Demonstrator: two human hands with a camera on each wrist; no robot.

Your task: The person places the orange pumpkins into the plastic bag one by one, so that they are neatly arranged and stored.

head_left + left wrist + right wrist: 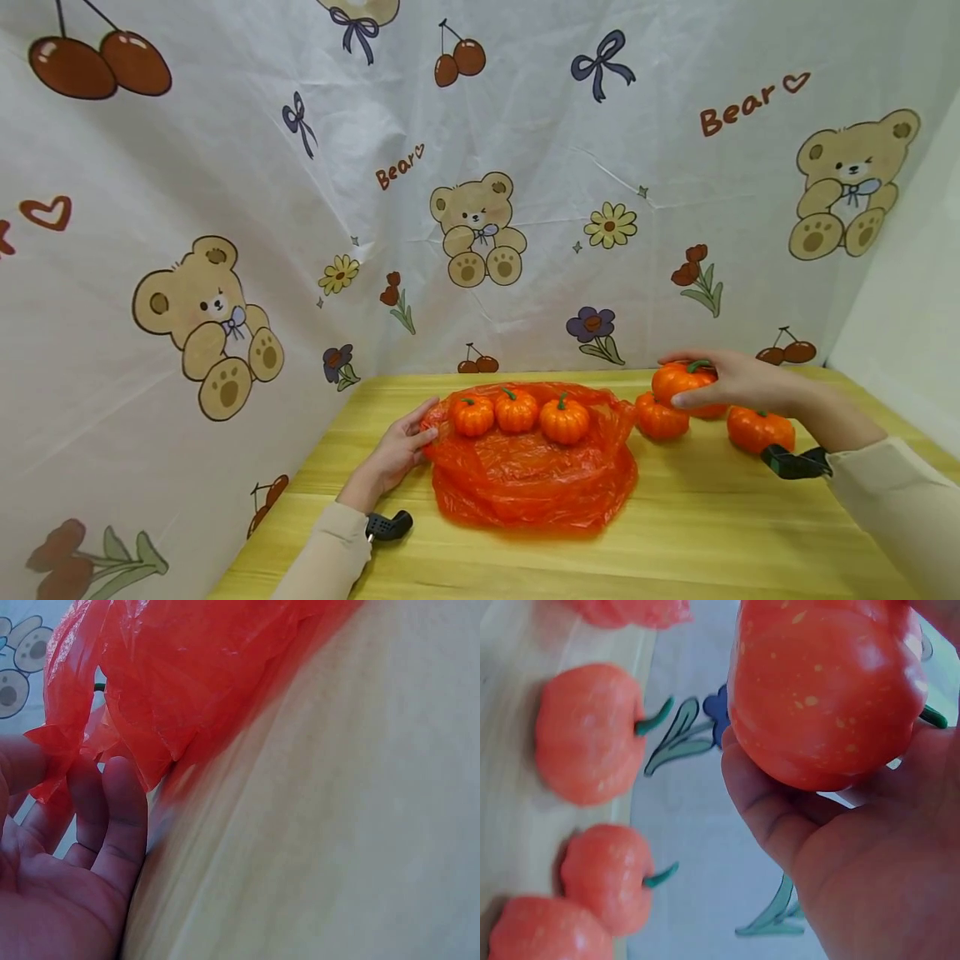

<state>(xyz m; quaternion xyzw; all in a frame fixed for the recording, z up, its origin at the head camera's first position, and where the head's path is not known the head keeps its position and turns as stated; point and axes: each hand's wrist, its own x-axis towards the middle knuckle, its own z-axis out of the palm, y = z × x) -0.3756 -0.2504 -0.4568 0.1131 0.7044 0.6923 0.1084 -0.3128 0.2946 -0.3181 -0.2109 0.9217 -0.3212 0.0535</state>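
Observation:
A crinkled red plastic bag (pixel 528 500) lies with its mouth open on the wooden table. Three small orange pumpkins (pixel 565 421) with green stems sit in a row in it. At the bag's left rim, my left hand (pixel 396 457) pinches the thin plastic (pixel 202 682) between thumb and fingers, as the left wrist view shows. Right of the bag, my right hand (pixel 750 385) grips another orange pumpkin (pixel 825 694) from its side, thumb and fingers around it. This pumpkin is raised above the ones on the table, its green stem towards the palm.
Three more pumpkins (pixel 761 431) stand on the table (pixel 697 517) right of the bag, one partly hidden behind the held pumpkin and my hand. A white cloth (pixel 540 317) printed with bears and flowers hangs behind and at the left. A pale wall (pixel 907 333) rises at right.

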